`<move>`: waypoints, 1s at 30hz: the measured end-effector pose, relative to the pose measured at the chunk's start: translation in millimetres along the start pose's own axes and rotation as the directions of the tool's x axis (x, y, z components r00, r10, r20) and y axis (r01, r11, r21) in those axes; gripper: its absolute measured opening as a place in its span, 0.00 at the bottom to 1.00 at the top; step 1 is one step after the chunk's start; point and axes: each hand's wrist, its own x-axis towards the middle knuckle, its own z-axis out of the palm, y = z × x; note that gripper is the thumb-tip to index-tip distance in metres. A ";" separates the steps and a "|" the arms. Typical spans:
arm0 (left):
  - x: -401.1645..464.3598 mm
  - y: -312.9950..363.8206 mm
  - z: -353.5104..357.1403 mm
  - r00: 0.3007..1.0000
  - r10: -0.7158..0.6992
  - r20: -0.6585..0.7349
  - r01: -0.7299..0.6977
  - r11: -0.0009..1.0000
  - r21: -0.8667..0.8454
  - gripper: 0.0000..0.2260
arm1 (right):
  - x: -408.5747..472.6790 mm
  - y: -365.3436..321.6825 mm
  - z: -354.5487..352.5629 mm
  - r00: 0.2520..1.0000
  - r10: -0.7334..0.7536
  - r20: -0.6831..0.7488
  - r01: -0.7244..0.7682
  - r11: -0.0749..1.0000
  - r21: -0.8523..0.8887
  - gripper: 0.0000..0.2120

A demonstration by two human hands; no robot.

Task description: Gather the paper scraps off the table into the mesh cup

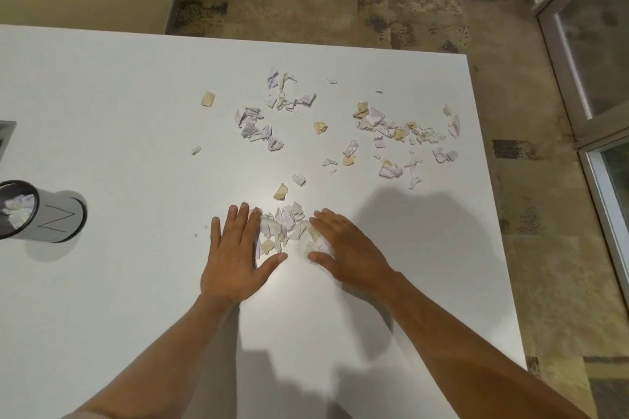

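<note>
both hands are laid flat on the white table top (119,112), fingers straight, nothing gripped: the left hand (235,250) and the right hand (343,248) are pressed in from either side of a small heap of torn white and tan paper scraps (284,228), which is touched by the fingers of both. a few bits are half covered under the right palm, so how much is trapped there can't be made out

so progress, judged roughly: early to middling. some crumpled paper can already be seen inside the grey mesh cup with the dark rim (41,211), which is tipped toward the camera at the far left edge, well apart from the hands. its left side is cut off by the frame, so how full it is can't be told

plenty is left though. a loose cluster of lined scraps (255,127) sits further out, another bunch (289,95) beyond it, and a wide scatter of torn pieces (405,136) is spread toward the right edge of the table, plus single tan bits dotted around
</note>
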 end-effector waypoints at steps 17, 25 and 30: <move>29.8 13.8 11.3 0.891 0.408 0.198 -0.405 0.913 -0.056 0.30 | 7.4 -52.4 5.4 0.930 0.357 -0.085 -0.365 0.923 -0.123 0.29; 10.7 23.4 2.9 0.915 0.398 0.065 -0.385 0.911 -0.149 0.21 | -7.6 -54.7 6.7 0.969 0.207 -0.137 -0.241 0.918 -0.315 0.22; 0.6 41.0 -2.5 0.930 0.356 -0.089 -0.366 0.918 -0.156 0.17 | -11.6 -50.7 9.1 0.967 0.129 -0.221 -0.199 0.922 -0.333 0.14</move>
